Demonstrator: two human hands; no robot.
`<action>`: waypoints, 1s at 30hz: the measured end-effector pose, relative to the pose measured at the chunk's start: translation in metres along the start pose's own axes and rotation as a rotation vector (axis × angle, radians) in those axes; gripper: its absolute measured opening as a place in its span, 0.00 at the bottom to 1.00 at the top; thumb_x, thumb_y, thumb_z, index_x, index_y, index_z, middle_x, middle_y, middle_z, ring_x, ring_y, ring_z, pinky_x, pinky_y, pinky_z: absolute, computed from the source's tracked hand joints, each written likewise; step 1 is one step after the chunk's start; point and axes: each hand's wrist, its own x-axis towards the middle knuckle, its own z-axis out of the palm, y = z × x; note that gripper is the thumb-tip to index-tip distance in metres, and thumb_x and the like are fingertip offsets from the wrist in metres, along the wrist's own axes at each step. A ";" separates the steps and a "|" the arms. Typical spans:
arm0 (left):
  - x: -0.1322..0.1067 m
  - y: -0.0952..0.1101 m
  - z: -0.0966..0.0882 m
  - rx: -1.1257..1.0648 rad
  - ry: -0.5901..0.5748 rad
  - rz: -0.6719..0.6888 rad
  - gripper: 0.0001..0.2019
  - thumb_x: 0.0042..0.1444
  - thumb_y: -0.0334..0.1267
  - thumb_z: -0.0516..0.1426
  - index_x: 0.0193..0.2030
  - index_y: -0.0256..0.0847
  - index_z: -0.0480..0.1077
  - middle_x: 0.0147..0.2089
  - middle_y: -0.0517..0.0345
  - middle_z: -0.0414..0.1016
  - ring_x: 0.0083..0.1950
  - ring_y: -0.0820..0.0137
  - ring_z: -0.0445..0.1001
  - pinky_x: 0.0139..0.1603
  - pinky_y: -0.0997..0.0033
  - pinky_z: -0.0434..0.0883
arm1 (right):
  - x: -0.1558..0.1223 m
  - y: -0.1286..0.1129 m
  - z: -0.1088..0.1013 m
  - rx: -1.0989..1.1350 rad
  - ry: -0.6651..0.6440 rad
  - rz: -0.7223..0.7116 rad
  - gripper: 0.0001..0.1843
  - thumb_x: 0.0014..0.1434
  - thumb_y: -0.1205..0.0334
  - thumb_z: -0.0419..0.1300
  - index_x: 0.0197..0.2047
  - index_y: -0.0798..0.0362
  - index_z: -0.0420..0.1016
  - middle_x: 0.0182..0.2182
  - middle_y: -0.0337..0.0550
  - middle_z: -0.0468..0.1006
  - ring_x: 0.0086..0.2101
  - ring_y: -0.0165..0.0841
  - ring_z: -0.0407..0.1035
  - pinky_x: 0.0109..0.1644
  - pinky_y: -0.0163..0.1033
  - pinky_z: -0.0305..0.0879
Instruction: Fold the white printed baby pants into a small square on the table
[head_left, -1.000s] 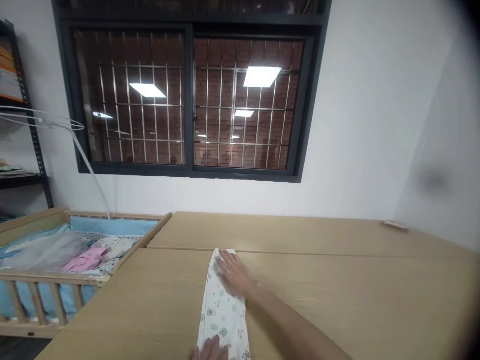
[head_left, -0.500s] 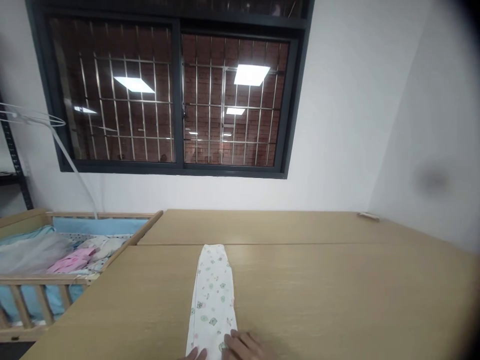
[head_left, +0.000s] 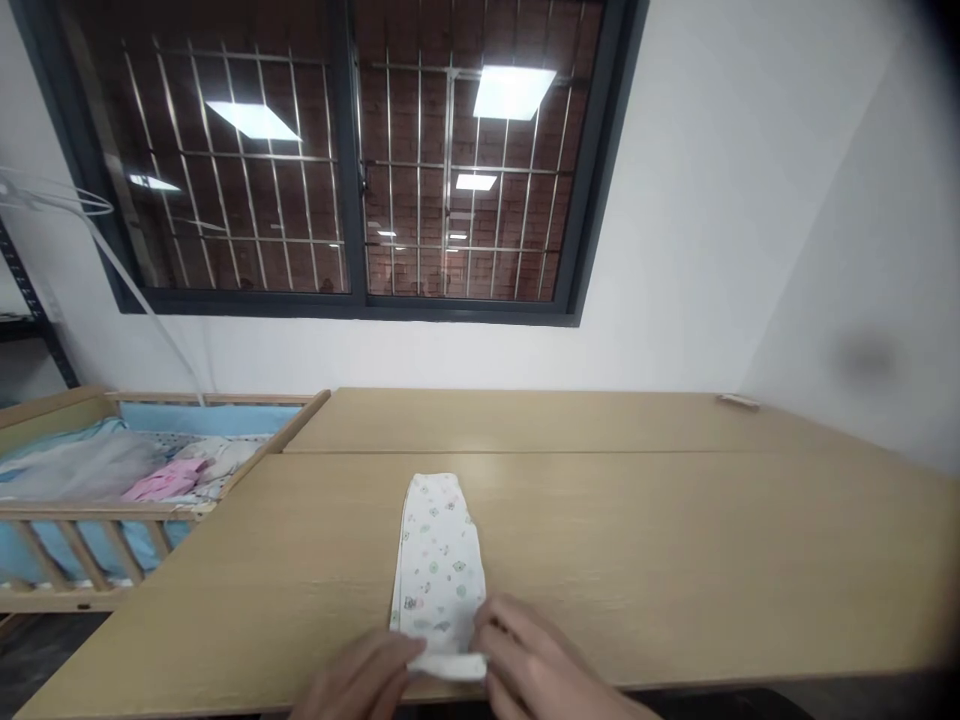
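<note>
A white cloth garment with small green and brown prints (head_left: pixel 442 560), shaped like baby pants folded lengthwise, lies flat on the wooden table. Its narrower end points away from me. The near end is turned up in a small fold near the table's front edge. My left hand (head_left: pixel 360 675) pinches the left corner of that fold. At the right corner, my right hand (head_left: pixel 529 660) has its fingers closed on the cloth. Some fingertips are blurred or hidden behind the fold.
The wooden table (head_left: pixel 637 560) reaches back to the wall, with a seam across it. A crib (head_left: pixel 142 511) with blue padding, bedding and a pink cloth (head_left: pixel 169 480) adjoins it at left. A small flat object (head_left: pixel 738 401) lies at the far right corner.
My hands have come further into view and now grip the near end of the pants, which has been lifted and turned up. The camera view has tilted downward.
</note>
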 end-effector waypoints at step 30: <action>0.152 -0.140 0.086 0.055 -0.214 -0.732 0.16 0.67 0.38 0.52 0.58 0.34 0.68 0.59 0.41 0.72 0.62 0.58 0.68 0.63 0.57 0.65 | 0.176 0.210 0.081 0.343 0.278 0.556 0.12 0.55 0.66 0.63 0.43 0.53 0.69 0.38 0.41 0.74 0.37 0.33 0.68 0.43 0.38 0.65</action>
